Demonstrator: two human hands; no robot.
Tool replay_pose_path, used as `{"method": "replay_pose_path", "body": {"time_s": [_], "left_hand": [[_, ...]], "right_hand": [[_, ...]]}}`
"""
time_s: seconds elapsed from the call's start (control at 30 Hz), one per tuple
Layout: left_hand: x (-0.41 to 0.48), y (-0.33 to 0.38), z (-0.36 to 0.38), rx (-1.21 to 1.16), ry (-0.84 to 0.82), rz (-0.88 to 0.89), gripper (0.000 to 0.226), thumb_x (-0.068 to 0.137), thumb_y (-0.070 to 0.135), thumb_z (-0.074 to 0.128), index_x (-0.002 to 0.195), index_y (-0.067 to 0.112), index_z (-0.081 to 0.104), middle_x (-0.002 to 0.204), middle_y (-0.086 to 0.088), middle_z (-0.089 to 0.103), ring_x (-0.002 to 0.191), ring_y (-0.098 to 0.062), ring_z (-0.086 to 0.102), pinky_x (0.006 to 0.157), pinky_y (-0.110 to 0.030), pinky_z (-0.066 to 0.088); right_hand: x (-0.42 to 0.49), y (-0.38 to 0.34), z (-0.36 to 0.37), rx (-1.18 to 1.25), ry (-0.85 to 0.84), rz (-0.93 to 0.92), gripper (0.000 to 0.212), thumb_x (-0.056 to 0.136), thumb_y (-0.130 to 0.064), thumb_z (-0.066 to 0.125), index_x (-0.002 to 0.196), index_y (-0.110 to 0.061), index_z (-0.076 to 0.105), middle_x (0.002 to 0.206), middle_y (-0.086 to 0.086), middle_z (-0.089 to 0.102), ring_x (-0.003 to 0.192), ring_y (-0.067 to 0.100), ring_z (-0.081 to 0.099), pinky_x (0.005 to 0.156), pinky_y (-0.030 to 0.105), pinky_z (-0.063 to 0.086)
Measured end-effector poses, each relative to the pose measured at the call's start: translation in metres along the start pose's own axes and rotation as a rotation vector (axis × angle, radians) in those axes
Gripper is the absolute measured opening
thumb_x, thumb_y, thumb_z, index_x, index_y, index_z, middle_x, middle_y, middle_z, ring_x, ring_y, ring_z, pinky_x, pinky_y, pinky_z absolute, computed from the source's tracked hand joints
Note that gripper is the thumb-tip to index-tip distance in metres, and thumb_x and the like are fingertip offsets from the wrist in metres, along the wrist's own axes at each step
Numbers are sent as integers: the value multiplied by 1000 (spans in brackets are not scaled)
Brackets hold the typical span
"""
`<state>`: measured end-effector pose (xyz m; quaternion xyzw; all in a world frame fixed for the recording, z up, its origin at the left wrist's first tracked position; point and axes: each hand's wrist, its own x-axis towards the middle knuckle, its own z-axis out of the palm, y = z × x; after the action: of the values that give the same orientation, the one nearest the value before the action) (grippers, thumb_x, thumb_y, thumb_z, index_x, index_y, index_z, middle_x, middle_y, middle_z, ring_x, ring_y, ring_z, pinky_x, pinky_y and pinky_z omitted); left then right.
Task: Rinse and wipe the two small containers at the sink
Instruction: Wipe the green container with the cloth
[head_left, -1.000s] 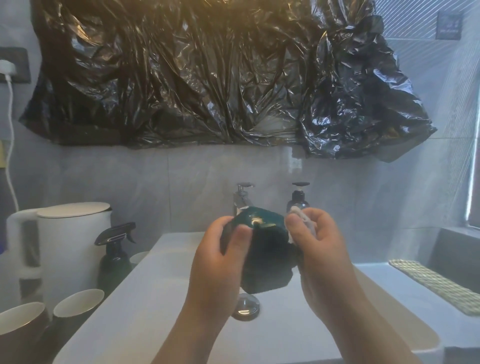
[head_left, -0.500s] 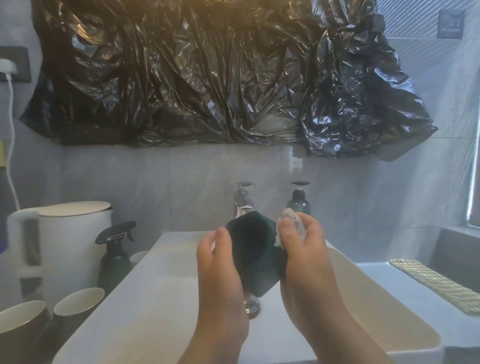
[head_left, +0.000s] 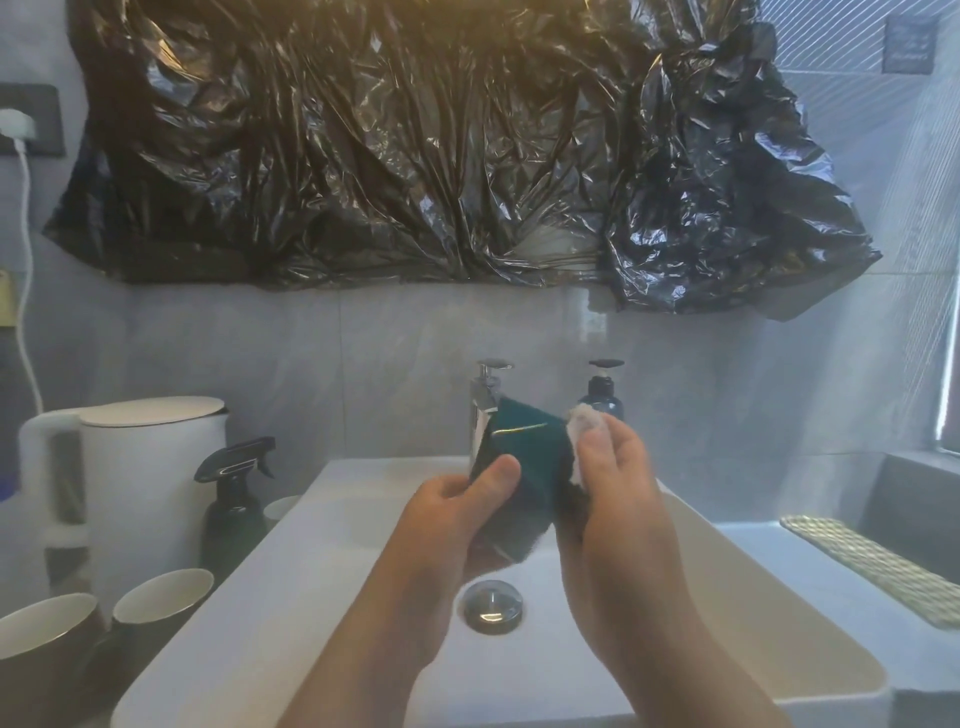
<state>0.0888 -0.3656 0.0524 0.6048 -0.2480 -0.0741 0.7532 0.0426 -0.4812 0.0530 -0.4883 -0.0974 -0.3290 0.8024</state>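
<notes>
Kettle (head_left: 140, 467), spray bottle (head_left: 234, 499), two cups (head_left: 98, 634) on bench at left. Above the sink (head_left: 311, 597): left hand (head_left: 447, 514) grasping green container (head_left: 524, 467); right hand (head_left: 618, 483) pinching white cloth (head_left: 584, 423) against it.

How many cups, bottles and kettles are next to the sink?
Cups: 2, one and another
Bottles: 2, a spray bottle and a pump bottle
Kettles: 1, white
Total: 5
</notes>
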Motion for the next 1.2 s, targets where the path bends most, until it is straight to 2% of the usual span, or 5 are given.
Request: {"method": "replay_pose_path", "body": {"time_s": [0.3,0.6,0.77,0.9,1.2], "left_hand": [[0,-3,-4,-684,-106,-121,53,73,53,59,106,16,78,111,-13,73,95,-30,72,79,-41,56],[-6,-2,-1,-607,-331,-206,56,67,51,61,105,11,76,99,-19,71,78,-35,71,60,-44,59],[1,-2,-5,-765,-157,-144,69,70,49,61,124,7,70,116,-18,67,87,-32,69,67,-40,60],[1,1,-6,-678,-202,-98,41,73,48,55,83,17,80,87,-8,73,72,-23,72,66,-33,53],[-7,0,7,-543,-322,-208,52,69,48,56,94,9,80,89,-20,73,66,-34,71,55,-40,59]], "right_hand": [[-8,11,-2,-814,-313,-400,35,92,-37,50,122,-54,57,140,-33,47,139,-13,32,106,5,26],[7,3,-17,-938,-276,-515,40,96,-45,48,133,-36,61,143,-16,54,138,-12,36,105,2,25],[3,16,-14,-849,-228,-445,36,90,-35,56,124,-35,69,135,-23,56,127,-23,39,97,-4,25],[-8,22,-6,-819,-345,-595,38,96,-32,52,132,-26,64,139,-19,55,135,-1,47,106,8,32],[8,0,-16,-794,-126,-431,25,90,-37,57,111,-50,61,114,-25,65,110,-15,56,84,-1,38]]}}
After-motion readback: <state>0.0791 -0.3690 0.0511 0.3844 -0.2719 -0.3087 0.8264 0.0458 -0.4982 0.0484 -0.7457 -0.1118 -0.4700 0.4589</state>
